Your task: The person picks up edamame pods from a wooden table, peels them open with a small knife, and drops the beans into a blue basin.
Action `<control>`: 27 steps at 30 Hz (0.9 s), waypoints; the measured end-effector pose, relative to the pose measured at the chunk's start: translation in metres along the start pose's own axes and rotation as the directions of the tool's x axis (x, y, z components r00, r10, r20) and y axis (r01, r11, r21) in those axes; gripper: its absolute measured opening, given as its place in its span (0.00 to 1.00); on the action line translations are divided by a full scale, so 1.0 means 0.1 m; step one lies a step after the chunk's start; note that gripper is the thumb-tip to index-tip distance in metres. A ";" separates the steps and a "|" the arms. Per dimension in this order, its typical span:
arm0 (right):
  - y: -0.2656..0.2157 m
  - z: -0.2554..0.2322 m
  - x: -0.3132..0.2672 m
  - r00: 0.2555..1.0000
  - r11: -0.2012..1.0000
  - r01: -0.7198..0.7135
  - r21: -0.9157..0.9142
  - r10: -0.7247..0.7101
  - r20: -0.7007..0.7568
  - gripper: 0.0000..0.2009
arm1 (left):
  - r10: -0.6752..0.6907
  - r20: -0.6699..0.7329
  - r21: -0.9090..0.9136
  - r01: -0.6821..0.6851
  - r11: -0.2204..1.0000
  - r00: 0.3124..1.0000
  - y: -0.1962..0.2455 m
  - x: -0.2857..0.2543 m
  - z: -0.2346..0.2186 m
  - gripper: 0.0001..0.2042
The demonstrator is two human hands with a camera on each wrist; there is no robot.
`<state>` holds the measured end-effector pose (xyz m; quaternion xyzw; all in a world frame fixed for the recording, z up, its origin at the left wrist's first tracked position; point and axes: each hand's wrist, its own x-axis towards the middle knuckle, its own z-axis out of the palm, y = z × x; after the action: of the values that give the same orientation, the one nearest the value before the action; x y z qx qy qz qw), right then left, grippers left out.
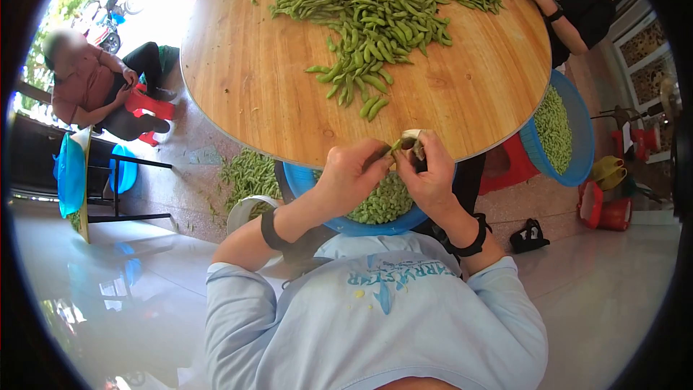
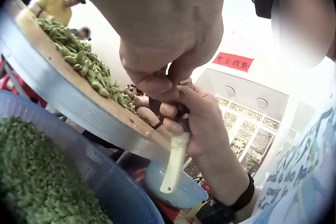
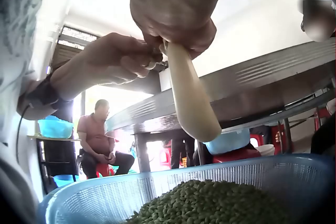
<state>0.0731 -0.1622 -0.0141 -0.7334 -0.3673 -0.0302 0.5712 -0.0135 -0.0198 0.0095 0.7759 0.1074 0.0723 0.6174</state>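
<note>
My left hand (image 1: 351, 177) pinches a green bean pod (image 1: 395, 146) between thumb and fingers, just past the table's near edge. Close against it, my right hand (image 1: 432, 177) grips a tool by its cream-white handle (image 3: 191, 98); the fingers hide its working end. In the left wrist view the handle juts down from the right fist and has a small hole at its tip. Below both hands, a blue basket (image 3: 115, 198) holds a heap of shelled green beans (image 1: 382, 201). The two hands' fingertips meet around the pod in the wrist views.
A round wooden table (image 1: 245, 79) bears a large pile of pods (image 1: 368, 14). More pods (image 1: 249, 173) lie on the floor at left by a white bucket (image 1: 249, 209). Another blue basket of beans (image 1: 554, 130) stands at right. People sit at left (image 1: 90, 79) and far right (image 1: 585, 0).
</note>
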 end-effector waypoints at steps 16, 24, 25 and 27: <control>-0.03 -0.18 -0.10 0.913 0.977 -0.151 0.147 0.081 0.399 0.11 | -0.009 0.181 -0.100 0.028 0.995 0.983 -0.02 -0.10 -0.23 0.09; 0.07 -0.13 -0.11 0.824 0.914 -0.349 0.209 0.193 0.533 0.06 | -0.188 0.296 -0.313 0.281 0.907 0.936 -0.12 -0.08 -0.23 0.06; 0.09 -0.12 -0.13 0.836 0.929 -0.320 0.185 0.185 0.517 0.05 | -0.179 0.298 -0.285 0.266 0.921 0.938 -0.12 -0.09 -0.24 0.06; 0.09 -0.14 -0.13 0.826 0.903 -0.379 0.200 0.233 0.513 0.05 | -0.172 0.303 -0.257 0.254 0.933 0.937 -0.12 -0.08 -0.26 0.07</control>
<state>0.0742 -0.1809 -0.0225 -0.6746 -0.3730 0.2992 0.5624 -0.0286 0.0055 0.0042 0.6624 0.0929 -0.0891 0.7380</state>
